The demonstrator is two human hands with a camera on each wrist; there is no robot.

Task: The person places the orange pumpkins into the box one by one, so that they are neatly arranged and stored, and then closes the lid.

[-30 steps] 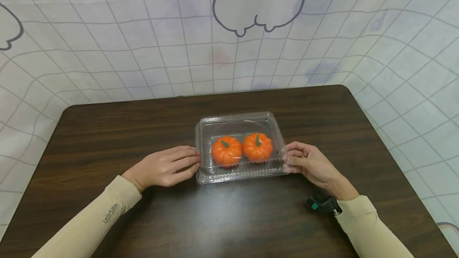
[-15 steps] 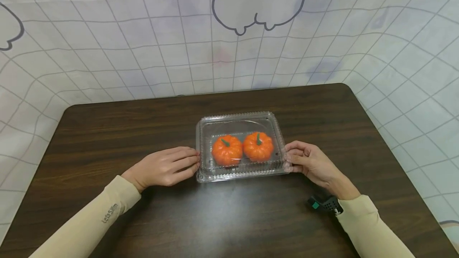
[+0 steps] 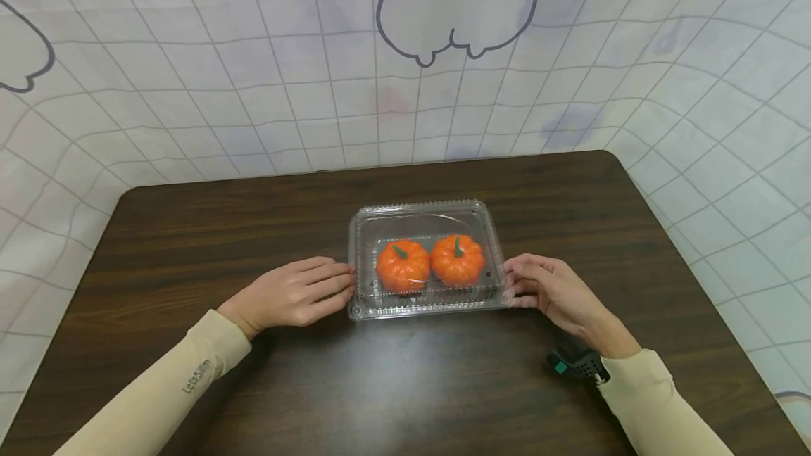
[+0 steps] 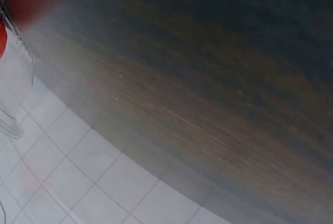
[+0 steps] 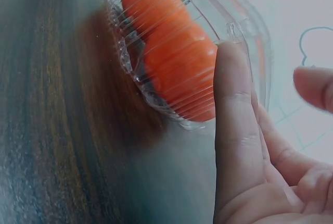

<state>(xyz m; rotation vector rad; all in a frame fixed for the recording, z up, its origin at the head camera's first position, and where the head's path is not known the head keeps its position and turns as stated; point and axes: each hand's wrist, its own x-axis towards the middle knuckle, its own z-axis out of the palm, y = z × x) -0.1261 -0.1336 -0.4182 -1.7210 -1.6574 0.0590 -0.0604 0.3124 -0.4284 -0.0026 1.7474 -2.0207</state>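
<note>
A clear plastic clamshell box (image 3: pixel 423 308) lies on the dark wooden table, its lid down over two small orange pumpkins. The left pumpkin (image 3: pixel 403 267) and the right pumpkin (image 3: pixel 457 262) sit side by side, green stems up. At the box's left edge, my left hand (image 3: pixel 298 293) touches the rim with nearly straight fingers. My right hand (image 3: pixel 551 293) is at the right edge, fingertips against the rim. In the right wrist view, one straight finger (image 5: pixel 237 125) lies along the box while the thumb (image 5: pixel 315 88) stands apart. The left wrist view shows mostly table; only a blurred reddish patch appears top left.
The wooden table (image 3: pixel 393 385) has rounded far corners. Behind it and at both sides hangs a white grid-patterned cloth (image 3: pixel 285 55) with cartoon drawings. A black strap with a green patch (image 3: pixel 573 364) is on the right wrist.
My right thumb has come up off the rim, while the fingers stay at the edge. My left hand and the box have hardly moved.
</note>
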